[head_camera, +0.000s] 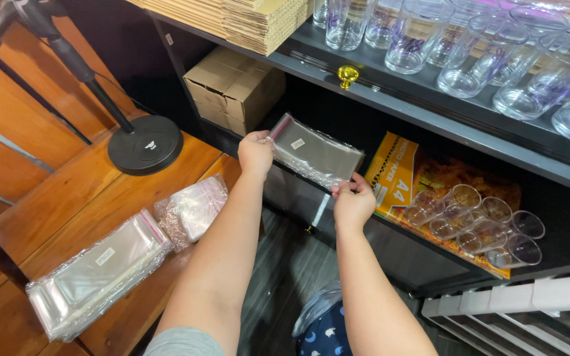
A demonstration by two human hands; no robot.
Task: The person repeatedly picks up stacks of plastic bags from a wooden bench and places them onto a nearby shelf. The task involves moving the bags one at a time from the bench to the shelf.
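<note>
Both my hands hold one flat pack of clear plastic sleeves (315,153) at the front of a dark lower shelf (430,264). My left hand (254,153) pinches the pack's upper left corner. My right hand (353,200) grips its lower right edge. The pack lies tilted, half inside the shelf opening. An orange ream of paper (397,170) lies just to its right, with several clear plastic cups (476,224) lying on it.
A cardboard box (234,89) stands at the shelf's left end. The upper shelf carries several clear cups (470,46), stacked flat cartons (258,20) and a small yellow knob (347,74). Two more sleeve packs (97,273) (191,209) lie on the wooden table beside a black stand base (145,145).
</note>
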